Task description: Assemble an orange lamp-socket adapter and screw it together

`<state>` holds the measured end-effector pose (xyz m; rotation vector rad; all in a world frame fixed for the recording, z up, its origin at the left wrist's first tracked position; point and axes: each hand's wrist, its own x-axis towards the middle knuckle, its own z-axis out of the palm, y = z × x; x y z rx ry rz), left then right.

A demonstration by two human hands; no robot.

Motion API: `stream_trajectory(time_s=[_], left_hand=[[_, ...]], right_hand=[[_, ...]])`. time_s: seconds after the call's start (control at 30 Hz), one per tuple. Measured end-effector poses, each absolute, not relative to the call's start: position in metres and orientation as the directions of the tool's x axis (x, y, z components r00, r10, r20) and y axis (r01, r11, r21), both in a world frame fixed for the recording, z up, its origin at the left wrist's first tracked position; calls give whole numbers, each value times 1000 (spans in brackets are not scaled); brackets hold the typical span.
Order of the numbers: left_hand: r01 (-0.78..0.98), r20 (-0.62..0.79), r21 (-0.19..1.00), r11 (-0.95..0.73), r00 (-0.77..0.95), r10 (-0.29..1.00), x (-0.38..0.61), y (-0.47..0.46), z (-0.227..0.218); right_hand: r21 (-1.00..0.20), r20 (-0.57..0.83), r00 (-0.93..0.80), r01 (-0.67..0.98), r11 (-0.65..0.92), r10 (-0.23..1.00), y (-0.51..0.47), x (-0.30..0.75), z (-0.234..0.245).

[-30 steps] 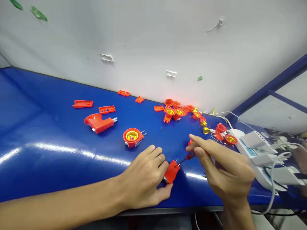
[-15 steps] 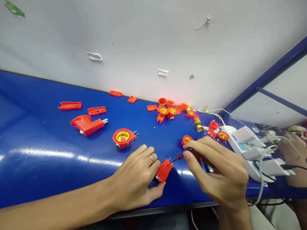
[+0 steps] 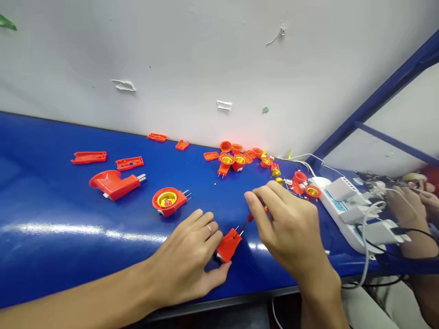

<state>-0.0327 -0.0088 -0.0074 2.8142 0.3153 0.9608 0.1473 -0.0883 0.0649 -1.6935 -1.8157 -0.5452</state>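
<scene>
View from above of a glossy blue desk [image 3: 51,205] against a pale wall [image 3: 192,68]. Two bare hands work near the front edge, at 6 o'clock in the picture.

The left hand [image 3: 190,265] lies on the desk, a ring on one finger. Its fingers are drawn close, and thumb and fingertips grip an orange plug body [image 3: 227,245] that rests on the desk surface. The plug's metal prongs point toward 1 o'clock.

The right hand [image 3: 291,228] sits just beside it, at 3 o'clock from the plug. Its fingers are pinched narrowly round a thin red-handled screwdriver [image 3: 249,219]. The metal tip meets the plug by the prongs, and most of the handle is hidden by the fingers.

At 10 o'clock from the plug, near the left hand, an orange lamp socket [image 3: 167,201] with a brass lining lies on its side. Farther out at 9 o'clock lies an orange plug adapter [image 3: 113,183], with two flat orange covers [image 3: 88,157] behind it.

At 12 o'clock, against the wall, is a heap of orange sockets [image 3: 236,157], several with brass linings.

At 3 o'clock a white power strip [image 3: 346,201] with cables lies along the desk. Another person's hands [image 3: 408,205] are at the right edge, blurred.
</scene>
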Motion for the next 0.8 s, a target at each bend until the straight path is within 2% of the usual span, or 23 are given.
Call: stream_trajectory(time_s=[0.13,0.2,0.37,0.43,0.5,0.57,0.7,0.8], left_hand=[[153,586,214,-965,770,252,-32,-9,-7],[155,586,215,-964,769,254,-32,-9,-7],[137,583,224,-965,774,246,-32,-7,-8],[139,579,226,-964,777,247,-32,-7,-8],[140,575,226,-964,780,248,-32,-7,-9],[143,575,222,-964,780,248,-32,-7,-9],[151,574,210,-966,781,247,-32,-7,-8],[154,573,214,-965,780,252,-32,-7,-7]], right_hand=[[-381,542,-56,873,304,839,-94,153,61],[-449,558,-59,817,361,828,-98,155,58],[-429,686,53,835,345,726,-99,149,55],[-368,747,98,885,285,658,-98,143,55],[-258,806,106,948,185,583,-97,139,56],[-212,811,95,968,138,577,-97,139,56],[-381,690,43,871,312,722,-102,149,56],[-443,618,-23,815,372,786,-109,158,55]])
